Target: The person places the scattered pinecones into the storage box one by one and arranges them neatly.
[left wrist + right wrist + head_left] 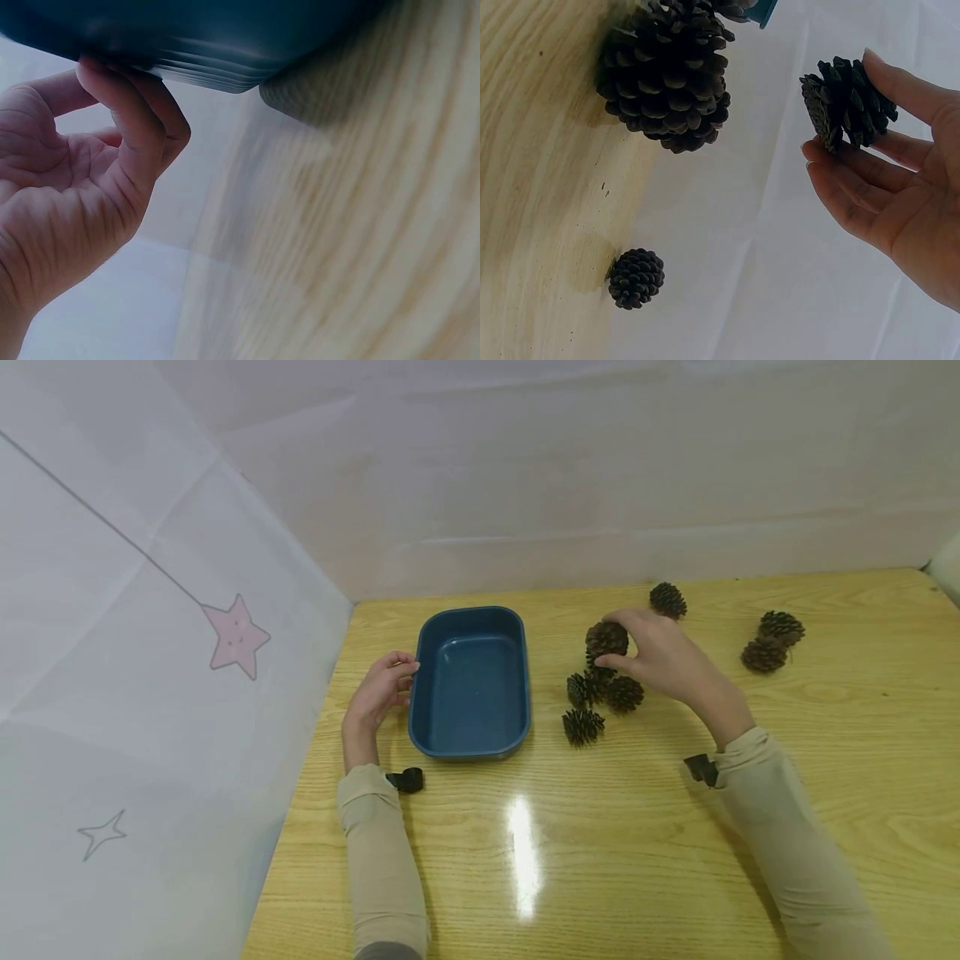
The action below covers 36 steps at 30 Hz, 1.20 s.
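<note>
A dark blue plastic bin (471, 752), its inside bare, stands on the wooden table. Beside its left wall is my left hand (381, 689), fingers loosely bent. The fingertips (94, 71) rest against the bin's outer side below the rim in the left wrist view. My right hand (660, 656) pinches a brown pine cone (847, 103) between thumb and fingers, raised over the table. Under and around it lie several more pine cones, among them one nearest me (582, 727) and a rounder one (625, 694).
One pine cone (667, 600) lies at the back, beyond my right hand. Farther right, a pair of pine cones sits together, the nearer cone (763, 654) touching the other. White sheeting (570, 477) rises behind the table, and a sheet with a pink star (237, 637) hangs at the left.
</note>
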{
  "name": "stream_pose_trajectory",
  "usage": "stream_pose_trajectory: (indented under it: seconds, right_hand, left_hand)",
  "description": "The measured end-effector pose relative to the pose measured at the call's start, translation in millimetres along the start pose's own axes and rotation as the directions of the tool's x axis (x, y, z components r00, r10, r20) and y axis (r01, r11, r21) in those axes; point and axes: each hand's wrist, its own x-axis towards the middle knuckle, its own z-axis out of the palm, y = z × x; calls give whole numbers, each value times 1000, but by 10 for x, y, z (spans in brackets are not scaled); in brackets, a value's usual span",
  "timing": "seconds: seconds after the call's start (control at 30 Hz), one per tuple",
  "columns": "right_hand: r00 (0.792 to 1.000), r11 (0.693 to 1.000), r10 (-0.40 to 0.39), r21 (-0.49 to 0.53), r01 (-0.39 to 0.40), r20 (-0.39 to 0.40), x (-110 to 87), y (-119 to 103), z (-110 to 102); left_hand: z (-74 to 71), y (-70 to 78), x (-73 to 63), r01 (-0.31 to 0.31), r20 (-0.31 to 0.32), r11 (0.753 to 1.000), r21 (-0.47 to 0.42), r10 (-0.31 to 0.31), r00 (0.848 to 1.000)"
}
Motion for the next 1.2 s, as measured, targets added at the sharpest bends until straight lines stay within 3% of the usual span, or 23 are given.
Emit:
stream_pose_trajectory:
  seconds: [0.63,1.2]
  right_hand:
    - [998,998,-57,-5,57,-25,76,-87,49]
    - [999,998,-37,53,37,-2,148,-229,77]
  left_hand:
    - [3,22,-17,2,8,1000,-12,-1,1000]
    - [8,19,-22,3,11,1000,-22,-2,1000]
